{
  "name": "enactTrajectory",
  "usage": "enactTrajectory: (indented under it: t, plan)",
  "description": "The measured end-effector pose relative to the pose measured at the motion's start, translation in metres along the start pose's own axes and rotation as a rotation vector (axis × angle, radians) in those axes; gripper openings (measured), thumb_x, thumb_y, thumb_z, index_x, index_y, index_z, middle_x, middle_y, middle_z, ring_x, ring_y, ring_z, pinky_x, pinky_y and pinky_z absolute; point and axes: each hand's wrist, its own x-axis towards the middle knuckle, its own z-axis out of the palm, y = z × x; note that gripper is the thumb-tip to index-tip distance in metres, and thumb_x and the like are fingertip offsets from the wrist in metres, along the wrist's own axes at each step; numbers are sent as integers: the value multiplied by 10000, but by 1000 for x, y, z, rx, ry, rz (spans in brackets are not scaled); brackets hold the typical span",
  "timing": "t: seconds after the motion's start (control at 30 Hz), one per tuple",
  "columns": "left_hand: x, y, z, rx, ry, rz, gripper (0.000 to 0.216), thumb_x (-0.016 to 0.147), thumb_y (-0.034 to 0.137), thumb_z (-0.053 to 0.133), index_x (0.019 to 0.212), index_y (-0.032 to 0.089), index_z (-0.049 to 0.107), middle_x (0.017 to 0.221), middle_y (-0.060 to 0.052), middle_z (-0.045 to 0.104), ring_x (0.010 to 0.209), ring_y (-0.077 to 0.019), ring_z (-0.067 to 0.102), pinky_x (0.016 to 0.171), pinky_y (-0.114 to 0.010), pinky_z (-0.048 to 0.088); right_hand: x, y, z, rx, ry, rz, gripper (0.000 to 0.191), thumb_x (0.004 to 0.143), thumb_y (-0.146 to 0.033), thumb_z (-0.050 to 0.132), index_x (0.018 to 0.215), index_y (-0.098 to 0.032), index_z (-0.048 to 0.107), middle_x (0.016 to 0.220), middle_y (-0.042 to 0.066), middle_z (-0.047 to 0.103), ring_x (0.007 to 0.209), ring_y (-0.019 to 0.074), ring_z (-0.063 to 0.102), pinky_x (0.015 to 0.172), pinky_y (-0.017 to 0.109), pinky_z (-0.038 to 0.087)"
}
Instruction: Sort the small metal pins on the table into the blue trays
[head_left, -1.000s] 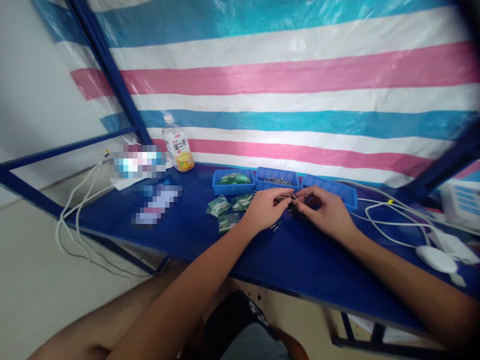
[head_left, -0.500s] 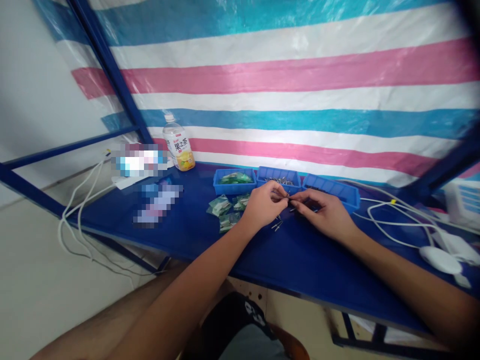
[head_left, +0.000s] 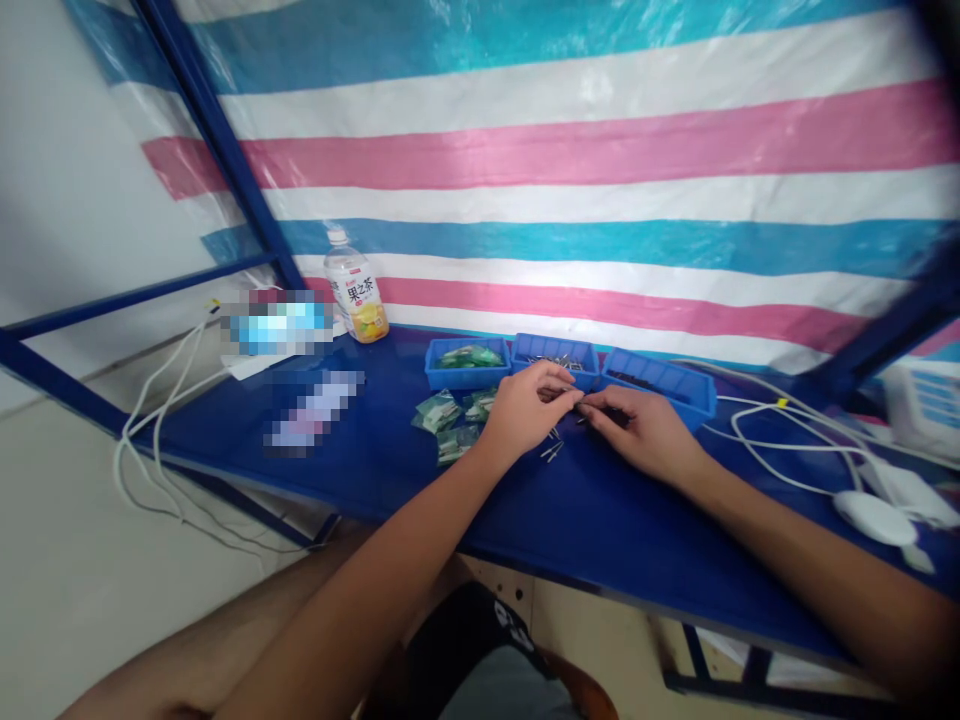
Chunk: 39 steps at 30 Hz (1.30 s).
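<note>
My left hand (head_left: 525, 408) and my right hand (head_left: 637, 430) meet over the blue table (head_left: 420, 480), fingertips pinched together on small dark metal parts too tiny to name. A few loose small metal pins (head_left: 553, 450) lie on the table just below my fingers. Behind my hands stand three blue trays: the left tray (head_left: 466, 362) holds green packets, the middle tray (head_left: 553, 354) holds metal pins, the right tray (head_left: 660, 380) holds dark pieces. Several green packets (head_left: 454, 415) lie loose beside my left hand.
A drink bottle (head_left: 355, 290) stands at the back left. White cables (head_left: 161, 400) hang off the left edge. More white cables (head_left: 780, 440) and a white mouse (head_left: 874, 517) lie at the right. A striped tarp (head_left: 570, 160) hangs behind the table.
My two hands have closed together from slightly apart, and both moved a little down toward the table.
</note>
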Motion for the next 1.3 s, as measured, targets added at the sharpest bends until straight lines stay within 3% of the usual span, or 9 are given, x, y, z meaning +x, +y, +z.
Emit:
enactTrajectory:
  t: [0.2,0.3,0.4,0.5,0.6,0.73,1.0,1.13,1.3]
  plan:
    - [0,4,1,-43,-51,33,370,917,240,777,1273,194,685,1102,-91,828,965,-211,800,920,-361,647,0,-3,1,39,-13,3,318,1052,-444,518,882,-249,703,808,40,736,743,231,662,704,372,509]
    - [0,2,0,41,-18,68,442,899,228,787,1328,201,684,1211,-106,803,1069,-235,780,915,-362,648,0,3,3,208,-20,117,355,1048,-540,532,978,-252,726,886,52,766,801,240,691,746,377,550]
    - [1,-3,-1,225,11,133,329,914,209,749,1243,200,746,1254,-102,785,1150,-255,746,998,-399,617,2,10,4,428,-3,243,427,1008,-636,575,1000,-236,724,895,60,762,785,221,689,731,352,571]
    - [0,-9,0,437,-86,202,183,924,215,725,1085,192,808,1194,-101,797,1146,-286,731,1103,-475,549,5,13,3,543,52,326,469,967,-691,604,1011,-235,708,863,54,748,735,198,672,671,323,564]
    - [-1,-14,1,540,-205,203,249,918,285,755,1142,190,809,1275,-105,779,1207,-315,706,1125,-509,524,6,10,1,603,101,405,460,940,-695,629,1034,-250,695,829,32,732,673,179,649,599,297,537]
    - [-1,-18,1,634,-255,202,298,927,305,751,1204,207,797,1340,-83,759,1271,-304,676,1155,-483,502,8,7,0,728,113,458,409,903,-656,709,999,-259,709,793,9,706,613,149,599,532,263,472]
    - [1,-17,0,663,-258,219,250,947,227,693,1167,193,806,1250,-68,788,1151,-285,719,1085,-449,541,24,14,4,591,65,475,515,907,-745,655,862,-234,699,713,36,722,553,162,586,497,280,439]
    - [0,-16,-1,667,-246,213,240,933,194,686,1139,197,808,1211,-68,796,1120,-277,720,1060,-424,545,18,9,0,259,31,308,462,1008,-641,568,866,-229,723,704,30,730,572,179,624,561,313,490]
    - [1,-15,-2,703,-215,182,234,924,170,663,1097,212,814,1150,-63,805,1064,-267,729,1022,-406,554,7,6,3,-168,-10,-151,219,1025,-342,591,1116,-248,767,1090,91,791,1027,294,711,942,461,567]
